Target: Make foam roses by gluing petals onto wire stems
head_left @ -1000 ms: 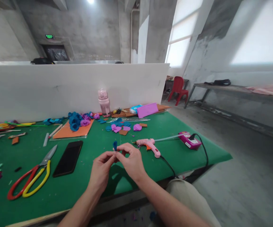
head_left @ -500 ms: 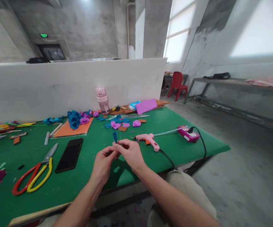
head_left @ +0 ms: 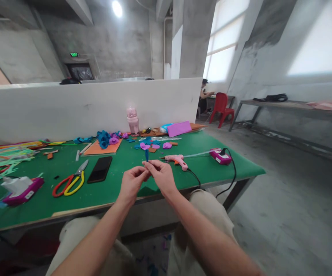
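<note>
Centrally, just below mid-frame, the left hand point(head_left: 132, 183) and right hand point(head_left: 161, 175) meet fingertip to fingertip, both pinching the base of a small blue felt piece point(head_left: 146, 155). Its long axis runs upright, tip pointing toward the top of the frame, above the near edge of the green tabletop point(head_left: 200, 168). Compared with half a second ago, the view has pulled back; a pink-based device point(head_left: 22, 188) now shows at lower left.
</note>
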`<state>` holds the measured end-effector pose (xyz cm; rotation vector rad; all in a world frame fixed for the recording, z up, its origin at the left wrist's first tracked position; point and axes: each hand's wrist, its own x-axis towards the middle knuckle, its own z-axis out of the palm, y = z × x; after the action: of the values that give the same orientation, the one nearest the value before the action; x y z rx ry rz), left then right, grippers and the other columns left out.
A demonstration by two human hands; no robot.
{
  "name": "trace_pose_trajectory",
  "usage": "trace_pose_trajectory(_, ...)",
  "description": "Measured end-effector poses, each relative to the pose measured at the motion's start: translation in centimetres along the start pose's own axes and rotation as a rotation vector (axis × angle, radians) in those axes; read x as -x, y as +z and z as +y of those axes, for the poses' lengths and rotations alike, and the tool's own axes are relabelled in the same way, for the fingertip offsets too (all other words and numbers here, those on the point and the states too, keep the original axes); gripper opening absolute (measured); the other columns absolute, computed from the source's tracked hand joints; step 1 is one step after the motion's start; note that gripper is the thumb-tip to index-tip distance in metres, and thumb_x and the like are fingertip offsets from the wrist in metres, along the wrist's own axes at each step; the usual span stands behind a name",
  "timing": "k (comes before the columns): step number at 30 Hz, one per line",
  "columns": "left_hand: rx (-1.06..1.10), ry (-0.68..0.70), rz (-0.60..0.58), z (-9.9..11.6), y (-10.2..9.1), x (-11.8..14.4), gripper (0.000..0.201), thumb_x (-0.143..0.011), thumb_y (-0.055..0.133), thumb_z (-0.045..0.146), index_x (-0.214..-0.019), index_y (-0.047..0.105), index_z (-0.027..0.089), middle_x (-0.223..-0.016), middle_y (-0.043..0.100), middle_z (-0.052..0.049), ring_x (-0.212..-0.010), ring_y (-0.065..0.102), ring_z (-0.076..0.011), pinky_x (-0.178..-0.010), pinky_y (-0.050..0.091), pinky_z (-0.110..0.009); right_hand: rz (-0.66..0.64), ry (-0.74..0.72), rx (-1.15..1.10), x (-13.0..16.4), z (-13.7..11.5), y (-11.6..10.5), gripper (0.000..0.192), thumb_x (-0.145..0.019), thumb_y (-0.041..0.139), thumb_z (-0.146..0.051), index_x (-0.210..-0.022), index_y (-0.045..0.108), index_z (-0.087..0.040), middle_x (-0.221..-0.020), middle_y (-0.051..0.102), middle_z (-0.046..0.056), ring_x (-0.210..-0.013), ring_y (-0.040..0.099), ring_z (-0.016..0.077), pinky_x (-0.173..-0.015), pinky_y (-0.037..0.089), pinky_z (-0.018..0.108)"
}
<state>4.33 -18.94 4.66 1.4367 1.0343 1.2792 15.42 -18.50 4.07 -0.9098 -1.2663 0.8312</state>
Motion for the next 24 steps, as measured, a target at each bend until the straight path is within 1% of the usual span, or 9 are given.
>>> trace_pose_trajectory(2,-0.051,-0.073,-0.106,0.2,-0.3,1.1,0.020,-0.064,0.067,0.034,-0.066,0.065,0.014,-0.058,0.060,0.000,-0.056,0.049,-0.0098,-0.055,0.038,-0.021,0.026,0.056,-0.064,1.3,0.4,-0.2,0.020,-0.071,0.062,-0.035,-0.074,0.070,-0.017,-0.073,0.067,0.003,-0.067,0.058,0.0153,-0.060,0.044,0.025)
trace_pose_trajectory(5,-0.161,-0.175,-0.249,0.4,-1.3,2.1,0.029,-0.063,0.068,0.035,-0.084,0.068,0.015,-0.079,0.068,-0.004,-0.067,0.055,-0.0135,-0.059,0.041,-0.023,0.025,0.194,-0.213,2.4,1.2,-0.6,0.021,-0.071,0.061,-0.036,-0.073,0.069,-0.017,-0.065,0.065,0.001,-0.049,0.048,0.0098,-0.046,0.037,0.022)
trace_pose_trajectory(8,-0.199,-0.179,-0.165,-0.1,-2.5,2.1,0.033,-0.065,0.067,0.040,-0.086,0.068,0.015,-0.080,0.068,-0.006,-0.069,0.057,-0.0144,-0.060,0.042,-0.023,-0.035,0.223,-0.259,2.4,2.0,-0.8,0.022,-0.070,0.060,-0.036,-0.073,0.068,-0.016,-0.060,0.062,0.000,-0.042,0.039,0.0066,-0.041,0.030,0.020)
trace_pose_trajectory(10,-0.154,-0.181,-0.089,-0.7,-3.0,1.8,0.036,-0.066,0.065,0.042,-0.089,0.066,0.015,-0.079,0.068,-0.007,-0.067,0.057,-0.0140,-0.059,0.043,-0.023,-0.051,0.197,-0.232,2.1,2.3,-1.0,0.022,-0.070,0.060,-0.036,-0.074,0.067,-0.016,-0.060,0.062,0.000,-0.042,0.039,0.0064,-0.041,0.030,0.020)
trace_pose_trajectory(12,-0.097,-0.186,-0.061,-1.3,-3.2,1.5,0.038,-0.067,0.064,0.043,-0.091,0.065,0.014,-0.081,0.067,-0.008,-0.066,0.057,-0.0130,-0.058,0.043,-0.023,-0.061,0.155,-0.162,2.0,2.6,-1.1,0.023,-0.071,0.059,-0.037,-0.074,0.066,-0.016,-0.060,0.062,0.000,-0.043,0.039,0.0064,-0.042,0.030,0.019)
trace_pose_trajectory(15,-0.001,-0.207,-0.091,-1.8,-2.8,1.2,0.038,-0.068,0.064,0.043,-0.092,0.066,0.013,-0.081,0.066,-0.009,-0.065,0.056,-0.0116,-0.057,0.043,-0.022,-0.092,0.079,-0.012,2.1,3.1,-1.2,0.026,-0.073,0.055,-0.040,-0.070,0.065,-0.016,-0.059,0.061,-0.001,-0.045,0.041,0.0073,-0.044,0.032,0.019)
trace_pose_trajectory(18,0.072,-0.204,-0.115,-2.0,-2.3,1.2,0.036,-0.067,0.066,0.041,-0.090,0.067,0.013,-0.078,0.065,-0.007,-0.064,0.055,-0.0106,-0.056,0.043,-0.021,-0.126,0.026,0.100,2.3,3.5,-0.8,0.027,-0.075,0.052,-0.040,-0.068,0.065,-0.017,-0.060,0.061,0.000,-0.051,0.048,0.0096,-0.048,0.036,0.019)
trace_pose_trajectory(21,0.071,-0.193,-0.099,-2.3,-2.2,1.1,0.034,-0.064,0.068,0.040,-0.085,0.069,0.013,-0.070,0.063,-0.004,-0.062,0.054,-0.0101,-0.053,0.042,-0.019,-0.157,0.001,0.170,2.6,3.7,-0.4,0.026,-0.076,0.051,-0.038,-0.071,0.066,-0.018,-0.062,0.063,0.000,-0.056,0.052,0.0116,-0.051,0.038,0.020)
trace_pose_trajectory(24,0.075,-0.197,-0.077,-2.7,-2.3,1.0,0.034,-0.063,0.070,0.039,-0.083,0.069,0.012,-0.070,0.063,-0.004,-0.062,0.054,-0.0097,-0.053,0.041,-0.018,-0.169,-0.007,0.198,2.9,3.8,0.1,0.026,-0.077,0.050,-0.037,-0.070,0.067,-0.018,-0.062,0.064,0.001,-0.060,0.056,0.0134,-0.054,0.039,0.021)
